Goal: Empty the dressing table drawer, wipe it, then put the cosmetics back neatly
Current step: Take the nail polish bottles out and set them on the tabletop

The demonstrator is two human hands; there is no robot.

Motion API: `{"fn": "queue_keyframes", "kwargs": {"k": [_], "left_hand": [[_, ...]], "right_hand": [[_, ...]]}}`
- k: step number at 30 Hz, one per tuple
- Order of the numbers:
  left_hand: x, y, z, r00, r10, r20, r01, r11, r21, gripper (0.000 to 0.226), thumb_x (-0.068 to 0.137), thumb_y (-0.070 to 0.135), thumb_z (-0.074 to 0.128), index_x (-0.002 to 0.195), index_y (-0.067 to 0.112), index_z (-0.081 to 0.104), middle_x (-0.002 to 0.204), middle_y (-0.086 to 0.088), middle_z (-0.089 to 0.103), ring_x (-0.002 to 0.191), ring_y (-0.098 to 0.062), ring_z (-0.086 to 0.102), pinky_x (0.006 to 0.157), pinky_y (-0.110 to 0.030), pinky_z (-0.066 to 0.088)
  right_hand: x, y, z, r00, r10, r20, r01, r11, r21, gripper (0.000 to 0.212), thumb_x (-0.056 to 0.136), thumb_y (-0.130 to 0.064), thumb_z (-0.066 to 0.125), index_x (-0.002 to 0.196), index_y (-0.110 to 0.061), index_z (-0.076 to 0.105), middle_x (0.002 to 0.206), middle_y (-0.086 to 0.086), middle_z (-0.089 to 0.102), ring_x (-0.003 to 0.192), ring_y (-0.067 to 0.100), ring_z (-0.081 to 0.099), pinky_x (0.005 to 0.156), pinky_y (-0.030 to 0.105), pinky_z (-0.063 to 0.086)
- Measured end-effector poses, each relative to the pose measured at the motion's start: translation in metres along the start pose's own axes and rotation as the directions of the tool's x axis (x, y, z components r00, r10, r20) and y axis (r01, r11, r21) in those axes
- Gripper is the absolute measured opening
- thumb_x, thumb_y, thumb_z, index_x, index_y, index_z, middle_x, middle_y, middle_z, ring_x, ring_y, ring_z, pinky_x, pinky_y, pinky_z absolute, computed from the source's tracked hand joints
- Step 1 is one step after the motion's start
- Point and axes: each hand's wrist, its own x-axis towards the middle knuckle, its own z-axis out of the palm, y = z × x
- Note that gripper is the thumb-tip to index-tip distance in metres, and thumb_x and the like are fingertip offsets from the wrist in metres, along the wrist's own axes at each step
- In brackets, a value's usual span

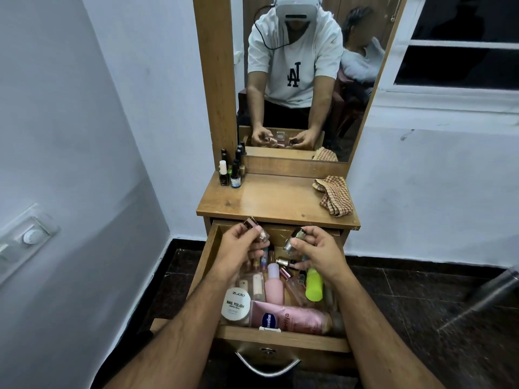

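Observation:
The wooden drawer point(283, 339) is pulled out and holds several cosmetics: a white nail polish remover tub point(235, 306), a pink tube point(295, 318), a pink bottle point(274, 284) and a neon yellow bottle point(314, 284). My left hand point(241, 248) grips a pink nail polish bottle with a rose-gold cap point(257, 230) above the drawer's back. My right hand point(317, 249) pinches a glittery nail polish bottle with a dark cap point(293, 240) beside it. On the tabletop point(269, 197), several nail polish bottles point(230, 172) stand at the back left.
A checked cloth point(334, 196) lies on the tabletop's right side. The mirror point(303, 80) rises behind, reflecting me and a seated person. A metal handle point(268, 366) hangs on the drawer front. A switch panel point(25, 240) sits on the left wall.

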Motion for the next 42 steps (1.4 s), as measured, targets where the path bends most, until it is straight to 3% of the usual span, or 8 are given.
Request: {"fn": "queue_keyframes", "kwargs": {"k": [3,6,10,14,21,31,36,42], "left_hand": [[0.005,0.012,-0.006,0.997,0.082,-0.003,-0.081,0.993,0.083,0.023,0.083,0.026,0.078,0.099,0.011,0.069,0.102,-0.016,0.072,0.088,-0.028,0.067,0.067,-0.033,0.055],[0.013,0.033,-0.007,0.982,0.188,-0.029,-0.171,0.938,0.3,0.019,0.08,0.03,0.08,0.083,0.017,0.066,0.087,-0.006,0.07,0.079,-0.02,0.065,0.07,-0.041,0.057],[0.035,0.063,0.001,0.945,0.326,-0.019,-0.236,0.72,0.652,0.018,0.081,0.035,0.078,0.089,0.022,0.069,0.083,0.003,0.068,0.079,-0.013,0.062,0.068,-0.029,0.052],[0.063,0.087,0.013,0.917,0.396,-0.045,-0.205,0.565,0.8,0.025,0.083,0.035,0.077,0.103,0.022,0.07,0.09,0.011,0.067,0.082,-0.005,0.058,0.072,-0.023,0.047],[0.108,0.09,0.028,0.887,0.444,-0.127,-0.119,0.484,0.867,0.032,0.087,0.034,0.074,0.113,0.018,0.07,0.108,0.001,0.071,0.096,-0.015,0.062,0.083,-0.026,0.048],[0.127,0.083,0.051,0.844,0.503,-0.187,-0.036,0.401,0.916,0.014,0.094,0.027,0.063,0.105,0.018,0.066,0.102,-0.005,0.069,0.097,-0.024,0.062,0.076,-0.033,0.049],[0.132,0.085,0.055,0.837,0.506,-0.209,-0.012,0.399,0.917,0.014,0.094,0.023,0.061,0.105,0.016,0.066,0.103,-0.007,0.069,0.099,-0.027,0.063,0.078,-0.036,0.053],[0.136,0.086,0.059,0.837,0.493,-0.238,0.007,0.425,0.905,0.016,0.092,0.028,0.066,0.103,0.016,0.068,0.1,-0.007,0.069,0.096,-0.026,0.064,0.072,-0.033,0.048]], "right_hand": [[0.003,-0.018,0.007,0.996,-0.085,-0.04,0.086,0.996,0.016,0.031,0.086,0.001,0.07,0.113,-0.007,0.057,0.084,0.008,0.07,0.066,0.016,0.07,0.045,0.025,0.055],[0.015,-0.038,0.016,0.978,-0.184,-0.101,0.173,0.979,-0.106,0.031,0.086,-0.004,0.073,0.11,-0.016,0.06,0.082,-0.001,0.069,0.073,0.014,0.07,0.051,0.024,0.055],[0.045,-0.059,0.032,0.947,-0.285,-0.151,0.214,0.905,-0.369,0.035,0.086,-0.016,0.076,0.119,-0.018,0.065,0.092,-0.004,0.065,0.085,0.015,0.067,0.067,0.031,0.058],[0.075,-0.075,0.044,0.913,-0.364,-0.186,0.207,0.804,-0.557,0.03,0.085,-0.018,0.076,0.114,-0.022,0.068,0.083,-0.013,0.062,0.072,0.0,0.055,0.061,0.017,0.039],[0.128,-0.077,0.051,0.889,-0.389,-0.241,0.133,0.723,-0.678,0.03,0.083,-0.018,0.077,0.111,-0.022,0.07,0.101,-0.003,0.073,0.094,0.015,0.065,0.083,0.028,0.05],[0.161,-0.072,0.054,0.896,-0.38,-0.228,0.127,0.713,-0.69,0.031,0.082,-0.015,0.075,0.112,-0.021,0.071,0.1,-0.004,0.074,0.094,0.011,0.066,0.081,0.02,0.046],[0.168,-0.071,0.06,0.895,-0.378,-0.236,0.133,0.733,-0.668,0.025,0.079,-0.014,0.077,0.103,-0.019,0.073,0.092,-0.003,0.074,0.088,0.014,0.068,0.085,0.033,0.055],[0.174,-0.069,0.065,0.893,-0.354,-0.277,0.081,0.734,-0.674,0.014,0.081,-0.018,0.077,0.094,-0.02,0.072,0.092,-0.001,0.073,0.086,0.015,0.065,0.07,0.022,0.043]]}}
